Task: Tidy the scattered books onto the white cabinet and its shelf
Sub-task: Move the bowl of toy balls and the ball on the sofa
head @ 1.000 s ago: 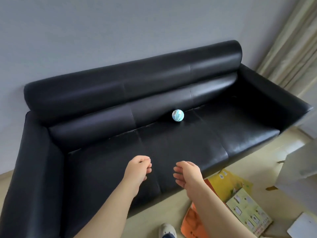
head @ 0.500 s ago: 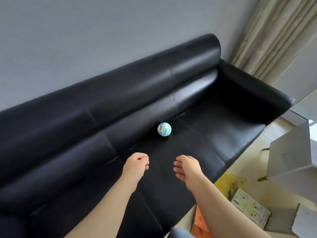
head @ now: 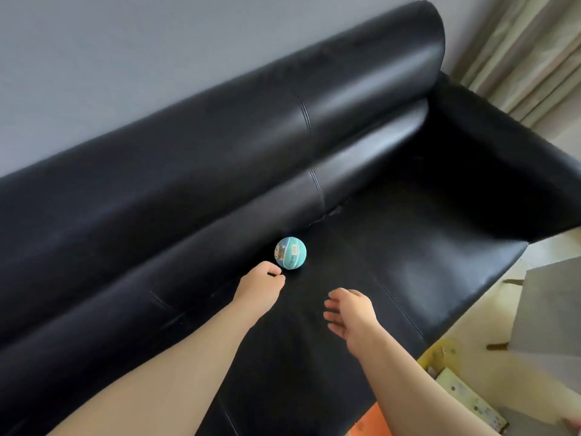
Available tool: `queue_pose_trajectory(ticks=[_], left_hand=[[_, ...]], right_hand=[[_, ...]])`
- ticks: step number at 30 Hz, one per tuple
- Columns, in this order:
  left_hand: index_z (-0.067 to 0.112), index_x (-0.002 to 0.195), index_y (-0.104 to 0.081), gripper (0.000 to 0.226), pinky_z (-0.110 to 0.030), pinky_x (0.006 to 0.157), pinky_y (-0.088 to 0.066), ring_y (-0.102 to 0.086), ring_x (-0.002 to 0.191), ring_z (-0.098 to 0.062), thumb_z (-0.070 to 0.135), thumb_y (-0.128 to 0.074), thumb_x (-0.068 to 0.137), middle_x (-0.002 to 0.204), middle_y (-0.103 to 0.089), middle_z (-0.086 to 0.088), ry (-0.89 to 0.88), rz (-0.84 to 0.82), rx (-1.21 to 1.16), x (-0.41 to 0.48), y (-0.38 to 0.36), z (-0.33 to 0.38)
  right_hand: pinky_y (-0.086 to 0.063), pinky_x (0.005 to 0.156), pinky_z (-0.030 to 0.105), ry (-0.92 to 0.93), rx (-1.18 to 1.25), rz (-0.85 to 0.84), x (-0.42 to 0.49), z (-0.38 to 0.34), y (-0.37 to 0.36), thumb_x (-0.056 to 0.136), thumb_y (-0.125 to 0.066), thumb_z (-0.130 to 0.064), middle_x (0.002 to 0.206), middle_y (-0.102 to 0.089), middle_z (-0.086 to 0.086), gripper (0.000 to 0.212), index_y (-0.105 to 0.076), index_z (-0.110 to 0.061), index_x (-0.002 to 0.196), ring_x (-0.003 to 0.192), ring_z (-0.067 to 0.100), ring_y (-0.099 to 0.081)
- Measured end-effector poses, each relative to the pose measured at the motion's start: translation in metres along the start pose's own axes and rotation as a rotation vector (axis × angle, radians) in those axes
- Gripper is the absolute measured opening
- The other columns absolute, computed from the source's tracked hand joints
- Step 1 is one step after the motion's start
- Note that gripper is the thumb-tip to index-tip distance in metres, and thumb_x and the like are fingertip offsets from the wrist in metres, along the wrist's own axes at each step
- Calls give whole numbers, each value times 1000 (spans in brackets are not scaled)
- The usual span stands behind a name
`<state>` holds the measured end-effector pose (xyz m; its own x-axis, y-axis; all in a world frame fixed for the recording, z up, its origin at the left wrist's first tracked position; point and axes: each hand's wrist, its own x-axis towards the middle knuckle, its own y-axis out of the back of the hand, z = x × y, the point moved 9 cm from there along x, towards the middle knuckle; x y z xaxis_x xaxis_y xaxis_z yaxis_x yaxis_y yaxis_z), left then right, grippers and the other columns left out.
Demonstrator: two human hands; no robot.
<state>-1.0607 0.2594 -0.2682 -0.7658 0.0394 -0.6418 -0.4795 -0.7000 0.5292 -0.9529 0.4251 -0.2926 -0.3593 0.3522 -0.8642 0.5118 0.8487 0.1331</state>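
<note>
Both hands are out over the seat of the black leather sofa (head: 220,171) and neither holds a book. The left hand (head: 261,286) has its fingers curled in, thumb against forefinger, gripping nothing. It sits just short of a small blue-green ball (head: 290,253) that lies on the seat against the sofa's backrest. The right hand (head: 352,313) hangs over the front half of the seat, fingers loose and apart, also empty.

The books are on the floor (head: 490,328) off the sofa's front right corner: a yellow book (head: 437,357), a pale cream book (head: 468,394) partly over it, and an orange book (head: 367,423) closer to the person.

I'd say this is a search between pick-ups, with the sofa being checked and showing no book on it. The next move calls for turning down to that pile and taking hold of a cover edge.

The white cabinet (head: 556,316) stands beyond the sofa's right arm. Only a slanted panel of it shows, so I cannot tell what its shelf holds.
</note>
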Motion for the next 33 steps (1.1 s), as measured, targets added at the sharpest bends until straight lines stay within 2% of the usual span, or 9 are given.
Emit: queue_pose_trajectory(ticks=[6,8,11,17,20,23,26,29,33], left_hand=[[23,128,-46,34,-25,72,-43,-52,110,-19,24,-49,95,132,-42,-2,20,79,202,111,-36,23],[25,129,-44,36,-31,83,-49,-46,117,-22,23,-49,94,137,-35,-1,-16,86,293,144,-51,25],[30,133,-38,45,-36,95,-43,-32,127,-23,24,-52,91,147,-21,6,-102,45,496,180,-74,27],[36,146,-7,84,-34,96,-40,-7,138,-32,25,-63,84,153,6,-1,-135,-67,911,215,-124,-2],[37,143,-10,86,-31,83,-49,-22,129,-34,24,-67,80,146,-7,-10,-151,34,1050,219,-124,-1],[38,133,-22,81,-31,71,-47,-37,114,-28,29,-73,71,134,-25,-6,-51,4,826,220,-116,-3],[40,120,-34,71,-32,71,-55,-52,103,-22,26,-76,65,120,-42,0,166,-68,155,202,-103,-17],[36,118,-36,65,-31,68,-58,-53,100,-15,14,-76,70,114,-47,3,126,-152,-247,168,-95,-5],[31,120,-28,67,-16,65,-53,-52,100,-12,5,-72,76,113,-42,5,-51,-204,-387,99,-68,25]], right_hand=[[-43,60,26,-70,-70,-13,96,-35,-4,91,-50,-14,78,-57,2,9,-53,-18,83,65,16,-53],[-44,60,25,-88,-78,-17,123,-35,-5,91,-49,-14,79,-57,2,9,-54,-18,85,68,16,-54],[-45,62,25,-130,-88,-24,159,-27,-5,92,-49,-14,81,-59,2,7,-55,-17,88,72,17,-55],[-46,62,26,-214,-90,-25,198,-1,0,92,-50,-14,82,-60,4,7,-55,-16,88,74,19,-56],[-45,60,26,-253,-84,-29,202,10,3,92,-51,-14,83,-61,4,7,-56,-15,89,71,18,-56],[-46,62,27,-265,-42,-19,199,14,4,92,-51,-13,81,-61,5,8,-57,-14,86,70,18,-56],[-47,65,29,-263,19,-36,182,11,-3,91,-52,-14,81,-62,4,8,-58,-15,86,69,18,-56],[-50,72,34,-253,80,-65,161,-1,-11,92,-54,-24,95,-60,3,4,-56,-21,94,87,21,-58],[-51,87,47,-201,164,-250,109,-26,-32,88,-58,-42,118,-55,2,31,-51,-26,114,113,27,-54]])
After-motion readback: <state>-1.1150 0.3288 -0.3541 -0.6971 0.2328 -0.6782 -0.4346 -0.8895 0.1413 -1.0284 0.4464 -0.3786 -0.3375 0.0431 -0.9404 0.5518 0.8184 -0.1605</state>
